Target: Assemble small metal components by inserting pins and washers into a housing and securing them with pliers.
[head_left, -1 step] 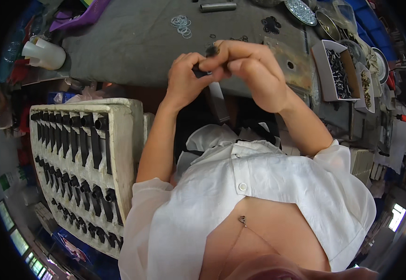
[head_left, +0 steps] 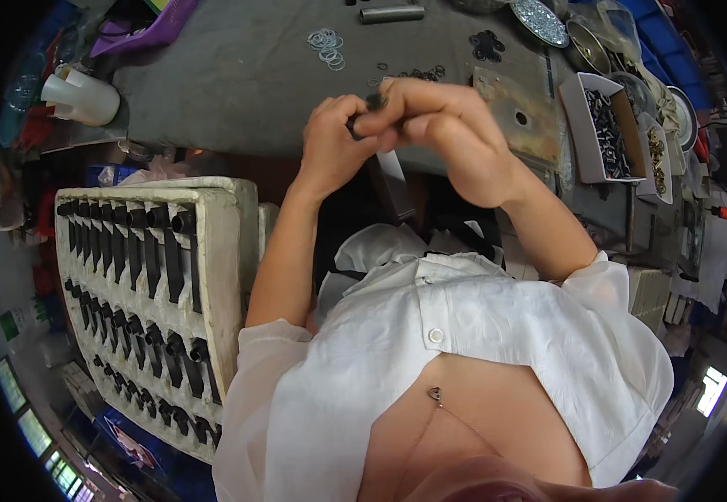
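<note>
My left hand (head_left: 330,149) is closed, thumb and fingers curled round a dark part that mostly hides in its grip. A long flat grey bar (head_left: 392,178) hangs below the hands at the table's edge; it seems joined to that part, but the join is covered. My right hand (head_left: 455,138) meets the left one, with its thumb and forefinger bent together in a pinch. A small dark patch (head_left: 375,101) shows at its fingertip, and what lies in the pinch is too blurred to name. Beyond the fingers lie small dark rings (head_left: 428,74).
A foam tray (head_left: 231,251) with rows of black flat-handled parts stands at left. Thin pale rings (head_left: 327,50), a metal tube (head_left: 392,13) and black washers (head_left: 487,46) lie on the grey table (head_left: 221,79). A steel plate (head_left: 505,100) and a box of small cylinders (head_left: 579,125) are at right.
My right hand's fingertips have shifted slightly left, uncovering more of the small dark rings behind. My left hand keeps its grip.
</note>
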{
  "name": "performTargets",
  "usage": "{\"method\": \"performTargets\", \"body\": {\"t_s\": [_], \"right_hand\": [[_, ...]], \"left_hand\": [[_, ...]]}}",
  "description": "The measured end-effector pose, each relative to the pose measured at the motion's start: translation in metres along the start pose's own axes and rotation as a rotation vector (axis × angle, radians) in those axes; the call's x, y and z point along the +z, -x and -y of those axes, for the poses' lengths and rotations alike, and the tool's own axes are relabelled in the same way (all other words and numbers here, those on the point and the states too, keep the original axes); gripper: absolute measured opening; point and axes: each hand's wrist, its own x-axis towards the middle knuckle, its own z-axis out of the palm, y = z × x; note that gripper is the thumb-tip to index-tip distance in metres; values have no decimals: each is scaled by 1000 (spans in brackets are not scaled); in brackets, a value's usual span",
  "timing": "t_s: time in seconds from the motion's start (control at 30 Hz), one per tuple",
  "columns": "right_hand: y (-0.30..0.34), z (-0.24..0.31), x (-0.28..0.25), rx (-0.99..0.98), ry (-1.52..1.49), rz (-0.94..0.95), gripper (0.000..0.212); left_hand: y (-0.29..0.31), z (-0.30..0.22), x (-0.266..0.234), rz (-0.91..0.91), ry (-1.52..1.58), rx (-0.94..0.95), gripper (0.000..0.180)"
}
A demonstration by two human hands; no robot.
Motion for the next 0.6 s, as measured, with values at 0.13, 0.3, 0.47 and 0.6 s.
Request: {"method": "performTargets", "body": {"t_s": [0.13,0.3,0.47,0.6], "right_hand": [[-2,-3,-8,-98,94,89,29],[4,-22,-6,-213,137,89,22],[10,-20,1,-118,-79,55,25],[9,-16,-3,-84,-104,-32,27]], "left_hand": [[-3,-5,1,-44,-17,55,21],[9,7,7,-30,-3,143,30],[18,4,0,44,39,25,26],[11,4,2,44,53,11,37]]}}
